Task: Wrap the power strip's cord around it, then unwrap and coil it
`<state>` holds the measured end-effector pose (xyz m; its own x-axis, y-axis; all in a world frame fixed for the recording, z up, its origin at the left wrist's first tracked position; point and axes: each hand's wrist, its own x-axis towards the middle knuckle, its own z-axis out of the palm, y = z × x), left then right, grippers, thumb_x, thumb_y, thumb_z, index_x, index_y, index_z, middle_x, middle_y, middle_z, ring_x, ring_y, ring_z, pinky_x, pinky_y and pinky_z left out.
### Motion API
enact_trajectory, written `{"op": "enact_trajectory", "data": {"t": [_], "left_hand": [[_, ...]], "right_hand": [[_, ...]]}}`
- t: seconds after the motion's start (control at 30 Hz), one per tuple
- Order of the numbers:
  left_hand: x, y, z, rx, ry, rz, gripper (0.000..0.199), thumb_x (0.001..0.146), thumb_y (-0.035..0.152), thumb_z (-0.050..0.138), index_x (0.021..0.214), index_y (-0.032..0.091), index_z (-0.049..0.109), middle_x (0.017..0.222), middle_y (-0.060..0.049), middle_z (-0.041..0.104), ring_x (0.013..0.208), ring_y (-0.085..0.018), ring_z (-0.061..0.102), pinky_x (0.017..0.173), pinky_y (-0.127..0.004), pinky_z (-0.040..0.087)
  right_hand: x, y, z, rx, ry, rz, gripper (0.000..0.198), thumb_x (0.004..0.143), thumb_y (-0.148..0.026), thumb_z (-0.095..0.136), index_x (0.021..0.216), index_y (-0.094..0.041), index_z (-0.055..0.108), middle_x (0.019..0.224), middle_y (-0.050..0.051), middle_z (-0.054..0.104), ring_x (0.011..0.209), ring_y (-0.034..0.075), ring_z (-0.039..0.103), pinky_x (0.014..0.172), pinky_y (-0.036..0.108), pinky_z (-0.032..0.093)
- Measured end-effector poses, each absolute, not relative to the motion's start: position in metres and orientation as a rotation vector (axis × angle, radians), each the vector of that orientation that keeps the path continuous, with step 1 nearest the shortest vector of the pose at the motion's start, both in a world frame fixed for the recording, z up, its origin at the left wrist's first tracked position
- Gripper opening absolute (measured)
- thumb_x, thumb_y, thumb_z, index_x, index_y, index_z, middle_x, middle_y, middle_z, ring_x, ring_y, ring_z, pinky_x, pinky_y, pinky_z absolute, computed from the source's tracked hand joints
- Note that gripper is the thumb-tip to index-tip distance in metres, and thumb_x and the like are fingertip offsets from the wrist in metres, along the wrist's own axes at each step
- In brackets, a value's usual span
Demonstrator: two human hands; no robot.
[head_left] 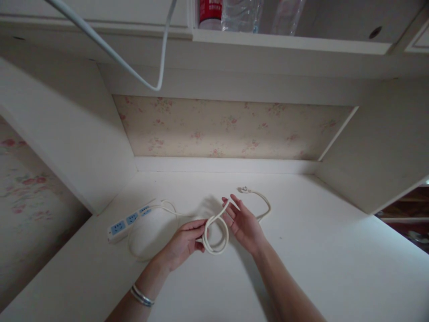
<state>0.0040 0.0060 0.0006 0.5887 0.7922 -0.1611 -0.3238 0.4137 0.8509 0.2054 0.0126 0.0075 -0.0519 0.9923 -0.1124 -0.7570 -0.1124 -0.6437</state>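
My left hand (189, 239) pinches a small round coil of white power cord (214, 252) between thumb and fingers, just above the desk. My right hand (244, 223) is to the right of the coil with its palm up and fingers apart, and a length of the cord runs up across its fingers. From the coil the cord leads left to a white power strip (125, 223) with blue socket faces, lying slanted on the desk. Beyond my right hand, the cord's plug (244, 190) lies on the desk, and a loop of cord curves from it back behind my wrist.
The white desk (318, 250) sits in a nook between a left side panel (67, 125) and a right side panel (375, 147). Overhead is a shelf (291, 44) with a red container (210, 13) and clear bottles (239, 15). A pale bent tube (117, 58) hangs at upper left.
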Motion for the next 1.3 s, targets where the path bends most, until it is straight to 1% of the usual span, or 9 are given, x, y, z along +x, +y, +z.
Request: {"op": "enact_trajectory", "data": {"t": [0.17,0.3,0.47,0.67,0.77,0.87,0.93,1.03,1.3], "left_hand": [[0.008,0.005,-0.002,0.982,0.651,0.717,0.029,0.081,0.03,0.063,0.103,0.011,0.066,0.081,-0.007,0.059,0.066,-0.012,0.054,0.054,-0.021,0.042],[0.009,0.007,-0.006,0.99,0.688,0.754,0.029,0.08,0.031,0.062,0.103,0.013,0.064,0.079,-0.005,0.058,0.065,-0.011,0.054,0.053,-0.021,0.043],[0.011,0.005,-0.003,1.058,0.8,0.687,0.027,0.08,0.035,0.058,0.1,0.018,0.06,0.064,0.002,0.052,0.05,-0.009,0.049,0.041,-0.018,0.034],[0.019,0.001,0.008,1.275,0.932,0.733,0.03,0.078,0.044,0.057,0.07,0.015,0.054,0.057,0.004,0.045,0.051,-0.008,0.043,0.047,-0.018,0.035],[0.019,0.001,0.006,1.297,0.917,0.74,0.028,0.077,0.042,0.058,0.07,0.016,0.051,0.058,0.006,0.038,0.051,-0.007,0.034,0.044,-0.017,0.031],[0.018,0.001,0.003,1.243,0.908,0.706,0.024,0.078,0.041,0.057,0.076,0.018,0.05,0.061,0.007,0.033,0.051,-0.006,0.029,0.043,-0.016,0.028],[0.017,0.002,0.001,1.217,0.937,0.699,0.024,0.079,0.04,0.057,0.077,0.018,0.049,0.063,0.007,0.031,0.051,-0.006,0.027,0.043,-0.015,0.025],[0.018,0.005,-0.003,1.197,0.994,0.728,0.024,0.079,0.041,0.056,0.076,0.018,0.048,0.06,0.008,0.029,0.048,-0.005,0.023,0.04,-0.015,0.018],[0.008,0.02,-0.012,1.009,1.043,1.077,0.033,0.076,0.048,0.059,0.072,0.02,0.043,0.056,0.01,0.024,0.042,-0.003,0.017,0.037,-0.016,0.012]], "right_hand": [[0.207,0.017,0.0,-0.622,-0.347,1.428,0.033,0.072,-0.019,0.074,0.103,-0.025,0.063,0.096,-0.001,0.069,0.083,0.008,0.065,0.075,0.018,0.054],[0.207,0.018,-0.005,-0.662,-0.492,1.27,0.03,0.066,-0.019,0.078,0.091,-0.024,0.063,0.086,-0.003,0.068,0.08,0.01,0.065,0.069,0.018,0.053],[0.198,0.013,-0.01,-0.764,-0.886,1.172,0.036,0.071,-0.021,0.075,0.104,-0.024,0.059,0.082,-0.003,0.066,0.077,0.009,0.06,0.076,0.022,0.047],[0.182,0.003,-0.013,-0.832,-1.187,1.304,0.017,0.073,-0.025,0.073,0.085,-0.019,0.062,0.072,-0.001,0.065,0.066,0.011,0.059,0.065,0.023,0.045],[0.182,0.003,-0.009,-0.717,-0.976,1.432,0.02,0.076,-0.025,0.071,0.095,-0.022,0.063,0.095,0.001,0.068,0.077,0.012,0.062,0.072,0.025,0.049],[0.195,0.009,-0.003,-0.575,-0.594,1.505,0.036,0.079,-0.022,0.067,0.113,-0.031,0.057,0.122,0.001,0.06,0.098,0.012,0.062,0.085,0.027,0.05],[0.21,0.016,-0.001,-0.528,-0.387,1.488,0.036,0.081,-0.018,0.064,0.114,-0.029,0.056,0.12,0.003,0.061,0.102,0.011,0.061,0.088,0.026,0.05],[0.232,0.026,-0.001,-0.552,-0.173,1.388,0.026,0.084,-0.009,0.057,0.105,-0.024,0.059,0.11,0.005,0.066,0.096,0.009,0.064,0.083,0.022,0.053],[0.281,0.033,-0.005,-0.621,-0.112,1.112,0.032,0.08,-0.004,0.058,0.101,-0.027,0.062,0.107,-0.004,0.065,0.088,0.004,0.065,0.077,0.014,0.055]]}}
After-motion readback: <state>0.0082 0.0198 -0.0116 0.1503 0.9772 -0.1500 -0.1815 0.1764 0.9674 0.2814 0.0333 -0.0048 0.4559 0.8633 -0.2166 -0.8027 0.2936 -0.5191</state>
